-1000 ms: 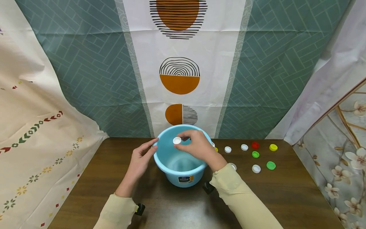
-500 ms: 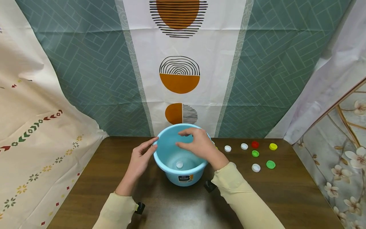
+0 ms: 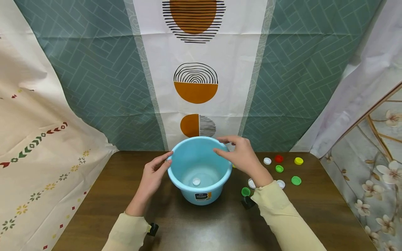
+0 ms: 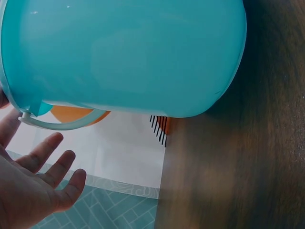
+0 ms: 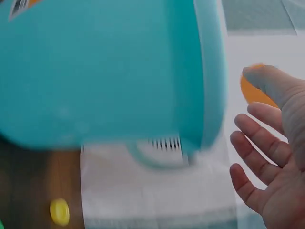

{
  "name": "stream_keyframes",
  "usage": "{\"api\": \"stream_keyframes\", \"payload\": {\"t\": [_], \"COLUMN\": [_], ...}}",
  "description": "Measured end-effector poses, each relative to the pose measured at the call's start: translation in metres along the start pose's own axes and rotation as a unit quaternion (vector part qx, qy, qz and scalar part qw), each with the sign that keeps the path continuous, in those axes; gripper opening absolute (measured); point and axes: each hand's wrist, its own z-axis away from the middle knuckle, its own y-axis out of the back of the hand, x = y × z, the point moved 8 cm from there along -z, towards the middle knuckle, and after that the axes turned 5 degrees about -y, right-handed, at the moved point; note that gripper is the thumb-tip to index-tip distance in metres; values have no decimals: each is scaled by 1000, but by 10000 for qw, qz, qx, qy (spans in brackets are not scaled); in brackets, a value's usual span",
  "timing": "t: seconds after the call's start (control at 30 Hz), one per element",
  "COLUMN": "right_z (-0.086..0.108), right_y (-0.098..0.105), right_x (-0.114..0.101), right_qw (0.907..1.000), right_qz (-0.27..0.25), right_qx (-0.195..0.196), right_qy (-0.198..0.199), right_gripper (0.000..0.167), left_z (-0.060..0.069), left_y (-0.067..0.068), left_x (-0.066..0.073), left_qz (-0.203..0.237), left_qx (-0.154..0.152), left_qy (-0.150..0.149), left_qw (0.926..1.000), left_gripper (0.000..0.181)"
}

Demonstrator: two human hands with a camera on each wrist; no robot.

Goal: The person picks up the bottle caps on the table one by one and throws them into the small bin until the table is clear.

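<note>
A light blue bucket (image 3: 201,139) stands upright on the table, with one white cap (image 3: 196,182) on its inside bottom. My left hand (image 3: 150,179) holds the bucket's left rim between thumb and index finger; the left wrist view shows the other fingers of that hand (image 4: 35,186) spread beside the bucket wall (image 4: 128,57). Over the right rim hovers my right hand (image 3: 245,157), empty, thumb and fingers apart. In the right wrist view this hand (image 5: 281,143) is off the bucket (image 5: 105,76), palm showing.
Right of the bucket lie several loose caps: white (image 3: 267,161), red (image 3: 278,158), yellow (image 3: 298,161) and green (image 3: 296,180), with another green cap (image 3: 246,191) nearer. My right forearm partly covers some. A patterned cloth (image 3: 194,52) hangs behind the table (image 3: 201,230).
The white cap has left my right hand's fingers and lies in the bucket. My right hand has opened and moved right, from over the bucket to its rim. The left hand stays on the rim.
</note>
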Motion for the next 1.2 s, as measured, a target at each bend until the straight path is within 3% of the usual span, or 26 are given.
{"api": "stream_keyframes", "payload": {"t": [0.4, 0.6, 0.77, 0.9, 1.2], "right_z": [38, 64, 99, 122, 142], "right_y": [86, 126, 152, 161, 151], "right_x": [78, 129, 173, 203, 243], "right_qw": [9921, 9806, 9642, 9551, 9561], "right_qz": [523, 820, 1035, 1164, 1194], "right_qx": [944, 1228, 1503, 1560, 1042], "right_qy": [-633, -1291, -1923, -2233, -2465], "right_gripper": [54, 58, 60, 63, 76], "left_z": [-1, -5, -6, -6, -7], "left_y": [3, 4, 3, 5, 5], "left_x": [-5, -26, -35, -34, -32], "left_qz": [-156, -133, -276, -339, -372], "left_qx": [-32, 80, 119, 139, 52], "left_qy": [-9, -52, -142, -137, -107], "left_qw": [9999, 9999, 9994, 9992, 9992], "left_gripper": [39, 37, 35, 35, 37]}}
